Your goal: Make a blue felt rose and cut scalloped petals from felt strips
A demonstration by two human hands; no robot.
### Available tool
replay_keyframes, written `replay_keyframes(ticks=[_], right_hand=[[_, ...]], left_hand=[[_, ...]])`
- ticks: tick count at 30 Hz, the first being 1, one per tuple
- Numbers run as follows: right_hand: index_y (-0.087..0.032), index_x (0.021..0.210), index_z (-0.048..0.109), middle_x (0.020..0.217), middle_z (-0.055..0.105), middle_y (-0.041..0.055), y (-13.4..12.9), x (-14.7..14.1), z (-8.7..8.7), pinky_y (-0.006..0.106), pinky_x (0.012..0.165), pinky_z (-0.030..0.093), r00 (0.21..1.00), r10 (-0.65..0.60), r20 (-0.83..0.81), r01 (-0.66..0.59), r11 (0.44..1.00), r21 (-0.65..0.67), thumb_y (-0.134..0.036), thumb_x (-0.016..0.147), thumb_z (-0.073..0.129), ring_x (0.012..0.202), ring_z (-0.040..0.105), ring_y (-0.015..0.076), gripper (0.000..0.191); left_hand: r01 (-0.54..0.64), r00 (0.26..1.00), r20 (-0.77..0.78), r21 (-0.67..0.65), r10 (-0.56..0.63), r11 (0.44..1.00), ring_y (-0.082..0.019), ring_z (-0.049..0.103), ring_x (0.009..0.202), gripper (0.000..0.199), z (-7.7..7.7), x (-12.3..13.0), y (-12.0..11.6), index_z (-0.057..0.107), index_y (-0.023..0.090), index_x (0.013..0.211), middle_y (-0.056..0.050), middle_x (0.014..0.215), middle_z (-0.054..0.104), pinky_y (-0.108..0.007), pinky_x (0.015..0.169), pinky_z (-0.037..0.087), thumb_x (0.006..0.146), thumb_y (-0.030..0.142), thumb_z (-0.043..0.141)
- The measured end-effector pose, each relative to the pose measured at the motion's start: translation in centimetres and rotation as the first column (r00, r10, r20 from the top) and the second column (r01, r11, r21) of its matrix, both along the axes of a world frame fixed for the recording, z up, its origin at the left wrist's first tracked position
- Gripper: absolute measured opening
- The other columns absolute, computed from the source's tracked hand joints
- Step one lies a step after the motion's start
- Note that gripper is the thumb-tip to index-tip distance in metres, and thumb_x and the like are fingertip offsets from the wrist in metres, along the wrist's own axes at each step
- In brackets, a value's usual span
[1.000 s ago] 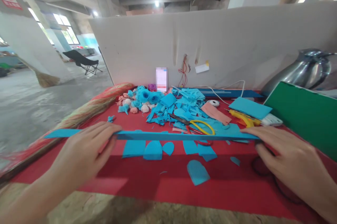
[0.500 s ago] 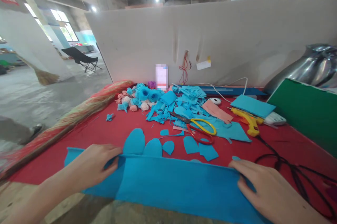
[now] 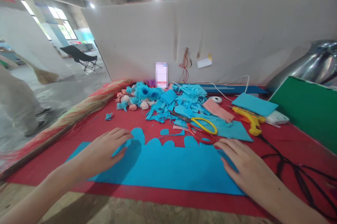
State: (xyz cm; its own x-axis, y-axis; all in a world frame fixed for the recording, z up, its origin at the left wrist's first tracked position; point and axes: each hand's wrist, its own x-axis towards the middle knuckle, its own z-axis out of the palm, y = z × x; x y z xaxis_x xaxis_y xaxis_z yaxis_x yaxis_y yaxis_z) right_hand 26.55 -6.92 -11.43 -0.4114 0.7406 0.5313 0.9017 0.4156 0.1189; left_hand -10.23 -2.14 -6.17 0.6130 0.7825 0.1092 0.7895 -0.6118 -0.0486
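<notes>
A long strip of blue crepe paper (image 3: 163, 168) lies flat across the front of the red tabletop, partly covering several cut blue petal pieces (image 3: 138, 135). Over its left part is my left hand (image 3: 110, 146), fingers stretched and thumb apart, casting a shadow on the paper. My right hand (image 3: 238, 155) rests at the strip's right end with its fingers extended and thumb apart. Whether the fingertips touch the paper I cannot tell. Just beyond the right hand lie scissors (image 3: 202, 125) with one yellow and one red handle.
Blue scraps (image 3: 184, 99) and paper flowers (image 3: 143, 94) are heaped at the back. On the right are a yellow glue gun (image 3: 251, 120), its black cord (image 3: 280, 160), a green board (image 3: 302, 108) and a metal jug (image 3: 302, 62). A straw-like bundle (image 3: 86, 106) edges the left side. A person's legs (image 3: 21, 101) show beyond.
The blue strip, held up by both hands before, now lies flat on the table, farther forward. Both hands have loosened from its edge. The person at left has come further into view.
</notes>
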Motion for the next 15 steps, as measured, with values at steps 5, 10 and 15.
replay_keyframes(ticks=[5, 10, 15], right_hand=[[-0.017, 0.089, 0.063, 0.093, 0.066, 0.0084, -0.9, -1.1, -0.1, 0.033, 0.067, 0.054, 0.997, 0.06, -0.057, -0.07, 0.98, -0.188, -0.014, 0.08, 0.037, 0.082, 0.064, 0.02, 0.028], [-0.016, 0.09, 0.063, 0.096, 0.065, 0.0105, -1.0, -1.9, 0.2, 0.033, 0.068, 0.055, 0.998, 0.045, -0.054, -0.059, 0.96, -0.272, -0.012, 0.079, 0.037, 0.083, 0.064, 0.0208, 0.028], [-0.018, 0.09, 0.064, 0.1, 0.063, 0.01, -1.0, -2.4, 0.8, 0.032, 0.072, 0.054, 0.997, 0.004, -0.081, -0.035, 0.923, -0.384, -0.012, 0.08, 0.038, 0.087, 0.063, 0.0208, 0.028]], left_hand=[[0.343, 0.939, 0.045, -0.119, -0.34, 0.932, -0.02, 0.051, 0.104, 0.035, -1.3, 4.2, -1.1, 0.048, 0.021, 0.116, -0.006, 0.115, 0.055, -0.034, 0.09, 0.042, 0.086, 0.01, 0.036], [0.47, 0.883, 0.059, -0.131, -0.467, 0.873, -0.023, 0.048, 0.106, 0.033, -2.7, 6.8, -1.3, 0.045, 0.022, 0.121, -0.006, 0.121, 0.053, -0.038, 0.091, 0.04, 0.091, 0.017, 0.033], [0.467, 0.884, 0.102, -0.18, -0.456, 0.865, -0.021, 0.048, 0.104, 0.028, -3.7, 6.4, -0.7, 0.048, 0.021, 0.115, -0.005, 0.118, 0.054, -0.037, 0.091, 0.038, 0.092, 0.021, 0.033]])
